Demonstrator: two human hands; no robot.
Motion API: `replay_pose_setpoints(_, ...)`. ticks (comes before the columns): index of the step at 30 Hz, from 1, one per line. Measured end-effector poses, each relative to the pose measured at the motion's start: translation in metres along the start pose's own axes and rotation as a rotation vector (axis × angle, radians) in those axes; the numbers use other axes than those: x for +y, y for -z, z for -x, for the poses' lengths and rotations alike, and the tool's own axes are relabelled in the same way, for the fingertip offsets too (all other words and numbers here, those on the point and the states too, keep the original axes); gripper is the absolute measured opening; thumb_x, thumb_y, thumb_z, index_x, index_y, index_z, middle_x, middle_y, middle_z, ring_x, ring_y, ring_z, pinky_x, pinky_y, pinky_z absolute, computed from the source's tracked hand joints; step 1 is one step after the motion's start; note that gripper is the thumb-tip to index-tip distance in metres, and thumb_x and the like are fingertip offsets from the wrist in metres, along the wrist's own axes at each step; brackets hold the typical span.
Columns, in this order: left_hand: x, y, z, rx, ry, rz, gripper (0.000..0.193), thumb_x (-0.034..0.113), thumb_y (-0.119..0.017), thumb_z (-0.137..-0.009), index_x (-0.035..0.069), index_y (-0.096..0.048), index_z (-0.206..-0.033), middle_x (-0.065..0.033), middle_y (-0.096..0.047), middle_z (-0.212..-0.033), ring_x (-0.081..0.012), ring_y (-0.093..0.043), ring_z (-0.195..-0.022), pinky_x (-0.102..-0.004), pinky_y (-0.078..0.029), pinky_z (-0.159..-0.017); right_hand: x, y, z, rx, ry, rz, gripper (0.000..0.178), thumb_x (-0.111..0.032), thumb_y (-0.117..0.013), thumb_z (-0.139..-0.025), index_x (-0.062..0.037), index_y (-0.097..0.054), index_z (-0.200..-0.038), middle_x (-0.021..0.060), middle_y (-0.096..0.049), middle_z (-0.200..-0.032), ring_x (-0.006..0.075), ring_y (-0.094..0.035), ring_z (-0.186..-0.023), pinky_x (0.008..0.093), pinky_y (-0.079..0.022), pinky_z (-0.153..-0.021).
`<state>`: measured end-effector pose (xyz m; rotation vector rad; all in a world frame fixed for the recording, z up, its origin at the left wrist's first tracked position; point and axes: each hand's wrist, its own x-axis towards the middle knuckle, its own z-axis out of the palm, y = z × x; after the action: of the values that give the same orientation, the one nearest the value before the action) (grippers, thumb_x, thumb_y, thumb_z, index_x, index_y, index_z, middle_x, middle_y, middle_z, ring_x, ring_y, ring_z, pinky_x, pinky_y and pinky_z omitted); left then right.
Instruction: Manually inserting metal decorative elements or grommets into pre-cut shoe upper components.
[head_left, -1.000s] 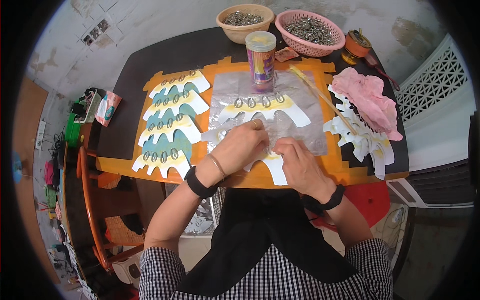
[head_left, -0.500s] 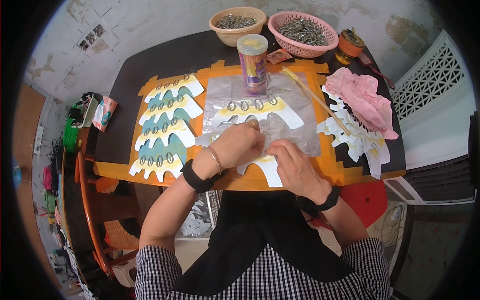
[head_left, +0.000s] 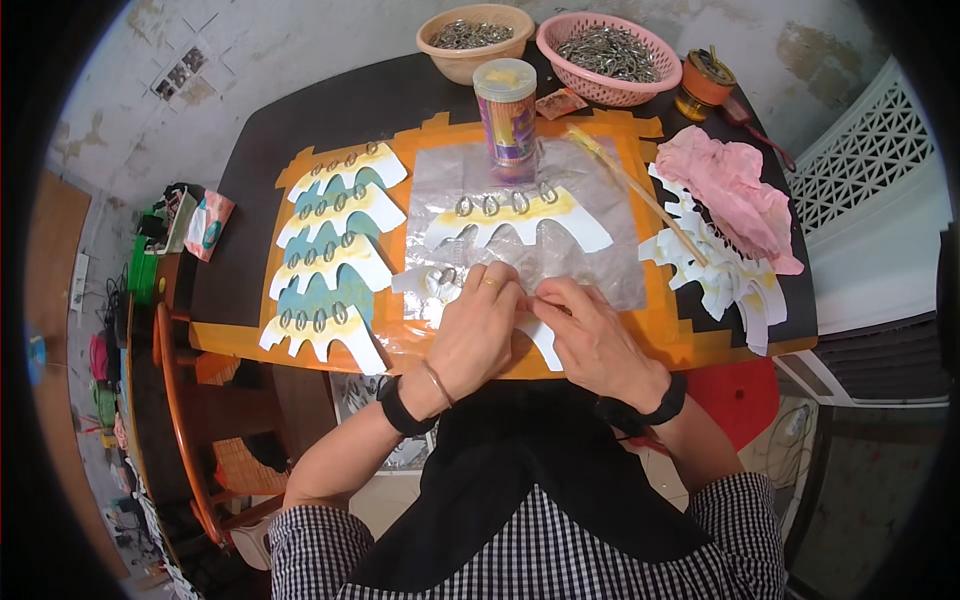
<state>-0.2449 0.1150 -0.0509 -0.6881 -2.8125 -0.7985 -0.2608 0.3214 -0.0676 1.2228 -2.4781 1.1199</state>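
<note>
Both my hands meet at the table's front edge over a white comb-shaped cutout (head_left: 545, 348) with a yellow smear; they hide most of it. My left hand (head_left: 482, 325) is closed, fingers bent down and fingertips by the right ones. My right hand (head_left: 597, 335) pinches at the same spot; whatever small thing is between the fingertips is hidden. An oval metal ring (head_left: 447, 276) shows just beyond my left hand. Farther back, a similar cutout (head_left: 575, 232) lies on a grey sheet (head_left: 620, 280), with several oval metal rings along its yellow edge.
At left, several ringed cutouts (head_left: 350, 270) lie in a column. A clear-lidded tub (head_left: 507, 120) stands behind the grey sheet. Baskets of metal pieces, one beige (head_left: 460, 65) and one pink (head_left: 575, 75), stand farther back. At right, a stick (head_left: 650, 205) and pink cloth (head_left: 725, 190) lie on stacked cutouts (head_left: 725, 285).
My left hand has come slightly nearer and lowered, its fingers now bent over the cutout. The metal ring beyond it has come into view. My right hand has shifted slightly.
</note>
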Motion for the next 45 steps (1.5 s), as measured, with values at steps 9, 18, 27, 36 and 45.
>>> replay_pose_setpoints(9, -0.031, 0.018, -0.010, -0.121, 0.024, 0.209, 0.016, 0.003, -0.072, -0.088, 0.002, -0.071, -0.104, -0.0133, -0.058, -0.118, -0.0307, -0.069, -0.093, -0.0413, -0.057, -0.083, 0.001, 0.005, -0.002, -0.102, 0.036, 0.059, 0.045, 0.007, -0.059, -0.079, 0.0034, -0.065, -0.124, 0.0156, -0.057, -0.123, 0.0330, -0.060, -0.111, 0.0443, -0.047, -0.100)
replay_pose_setpoints(18, -0.033, 0.027, -0.036, -0.300, -0.043, 0.112, 0.012, 0.008, -0.073, -0.085, 0.007, -0.074, -0.097, -0.0123, -0.063, -0.112, -0.0337, -0.069, -0.093, -0.0409, -0.056, -0.082, 0.003, 0.004, 0.001, -0.092, 0.040, 0.054, 0.044, 0.007, -0.059, -0.079, 0.0026, -0.067, -0.122, 0.0154, -0.058, -0.124, 0.0325, -0.060, -0.112, 0.0432, -0.047, -0.100)
replay_pose_setpoints(27, -0.020, 0.021, -0.023, -0.214, -0.062, 0.062, 0.009, 0.012, -0.075, -0.084, 0.009, -0.074, -0.093, -0.0106, -0.063, -0.107, -0.0334, -0.068, -0.092, -0.0424, -0.056, -0.080, 0.001, -0.001, 0.007, -0.054, -0.006, 0.015, 0.042, 0.004, -0.059, -0.080, 0.0054, -0.066, -0.122, 0.0172, -0.057, -0.126, 0.0360, -0.058, -0.115, 0.0453, -0.046, -0.103)
replay_pose_setpoints(36, -0.037, 0.009, 0.005, -0.045, 0.046, 0.263, 0.016, 0.004, -0.080, -0.083, 0.007, -0.073, -0.097, -0.0080, -0.058, -0.108, -0.0261, -0.069, -0.094, -0.0372, -0.058, -0.079, -0.010, 0.001, 0.001, -0.141, -0.008, 0.073, 0.051, 0.006, -0.059, -0.078, 0.0035, -0.063, -0.129, 0.0171, -0.055, -0.128, 0.0328, -0.056, -0.118, 0.0433, -0.043, -0.105)
replay_pose_setpoints(45, -0.017, 0.012, 0.014, -0.033, 0.356, 0.434, 0.020, 0.005, -0.071, -0.093, -0.001, -0.065, -0.110, -0.0155, -0.044, -0.139, -0.0241, -0.071, -0.107, -0.0345, -0.061, -0.091, -0.009, 0.006, -0.004, -0.187, 0.053, 0.129, 0.049, 0.001, -0.062, -0.081, 0.0048, -0.061, -0.129, 0.0179, -0.055, -0.129, 0.0347, -0.056, -0.116, 0.0447, -0.041, -0.105)
